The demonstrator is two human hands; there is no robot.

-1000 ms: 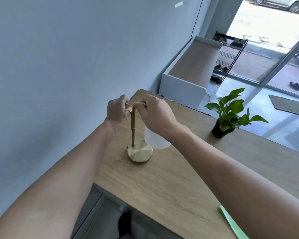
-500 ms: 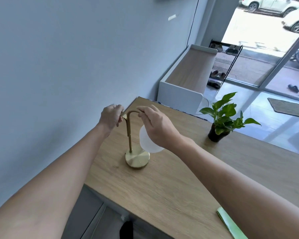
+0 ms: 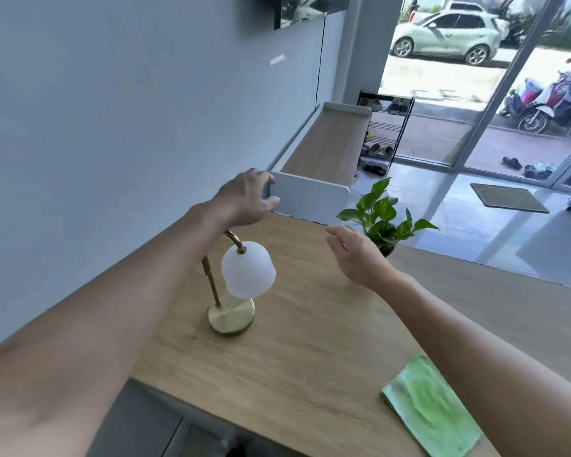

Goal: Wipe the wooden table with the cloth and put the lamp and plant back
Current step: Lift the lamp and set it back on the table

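Observation:
A brass lamp (image 3: 231, 316) with a frosted white globe shade (image 3: 248, 269) stands upright on the wooden table (image 3: 310, 351) near the wall. My left hand (image 3: 244, 199) hovers above the lamp's curved neck, fingers spread, touching nothing. My right hand (image 3: 356, 255) floats to the right of the shade, fingers apart, just in front of a small potted plant (image 3: 381, 214) that sits at the table's far edge. A folded green cloth (image 3: 432, 407) lies flat at the table's near right, partly under my right forearm.
The grey wall runs along the table's left side. A white low cabinet (image 3: 310, 196) with a wooden top stands beyond the table's far end. Past it are a shoe rack (image 3: 383, 133), a tiled floor and a glass door.
Both hands have let go of the lamp's neck and moved up and apart. The lamp stays standing on the table. The view has tilted up.

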